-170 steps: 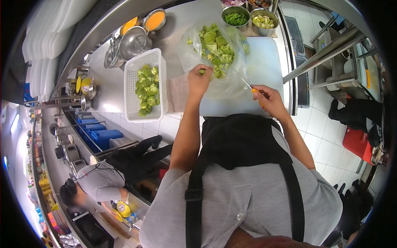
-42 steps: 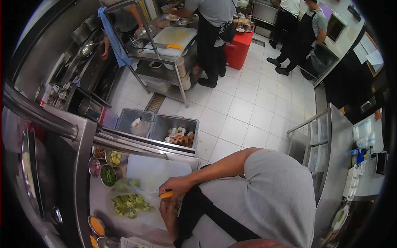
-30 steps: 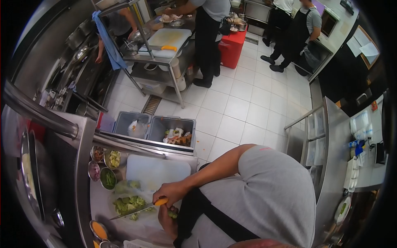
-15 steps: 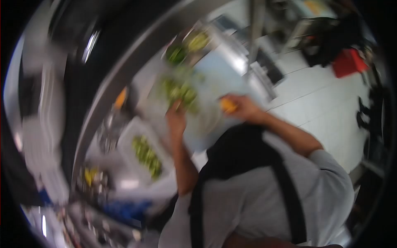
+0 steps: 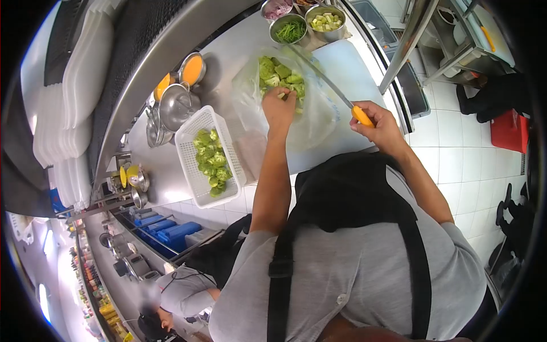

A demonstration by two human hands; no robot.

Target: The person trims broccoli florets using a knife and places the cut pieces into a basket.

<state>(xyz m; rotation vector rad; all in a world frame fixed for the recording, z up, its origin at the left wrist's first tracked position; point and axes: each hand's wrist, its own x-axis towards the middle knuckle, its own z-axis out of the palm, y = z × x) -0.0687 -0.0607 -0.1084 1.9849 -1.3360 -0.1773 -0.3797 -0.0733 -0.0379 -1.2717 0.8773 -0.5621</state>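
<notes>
A clear plastic bag [image 5: 316,128] lies on the white cutting board [image 5: 348,62], with a heap of cut green broccoli [image 5: 279,72] on it. At the near side of that heap, my left hand [image 5: 278,111] is closed in a pinch on a small pale-green broccoli piece [image 5: 282,96]. My right hand [image 5: 379,126] grips the orange handle of a long knife [image 5: 362,117] to the right. Its blade slants up and left, above the bag and beside the broccoli. More florets [image 5: 212,162] rest in a white perforated basket [image 5: 238,174] to the left.
Steel bowls of sliced greens [image 5: 290,31] and pale cubes [image 5: 326,21] stand at the far end. Orange-filled containers [image 5: 192,68] and a steel bowl [image 5: 178,105] sit on the left. A metal shelf edge [image 5: 128,108] runs alongside. Another person [image 5: 188,285] is at lower left.
The view has swung and sharpened from a blur. My left hand is still at the broccoli, and my right hand still holds the orange-handled knife, whose blade now shows clearly.
</notes>
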